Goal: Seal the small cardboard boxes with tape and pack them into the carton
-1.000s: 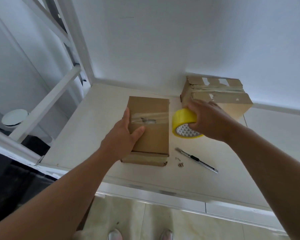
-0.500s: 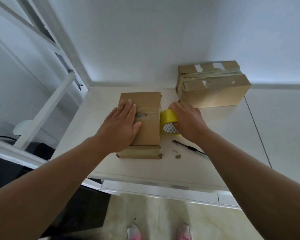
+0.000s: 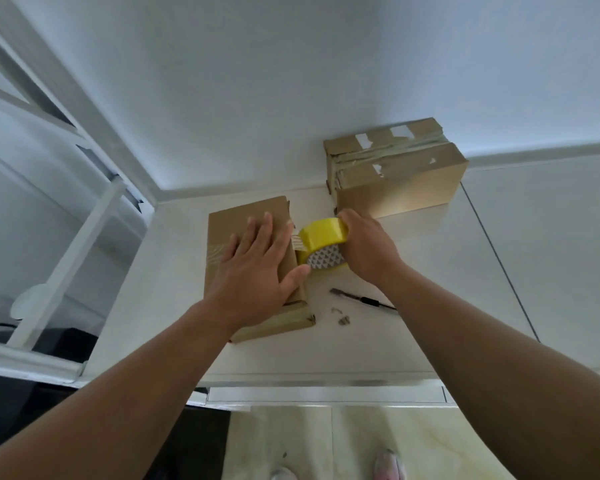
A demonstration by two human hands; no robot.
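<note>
Yellow tape roll point(image 3: 323, 237) now higher up

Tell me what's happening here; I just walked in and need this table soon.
A person is taping a small cardboard box on the white table. The left hand presses flat on its top, while the right hand grips a yellow tape roll at the box's right edge, a strip running onto the box. A utility knife lies nearby; a second taped box stands by the wall.

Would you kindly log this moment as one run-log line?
step: taping small box | left hand: flat on box top | right hand: grips yellow tape roll beside box | utility knife: lying on table
</note>
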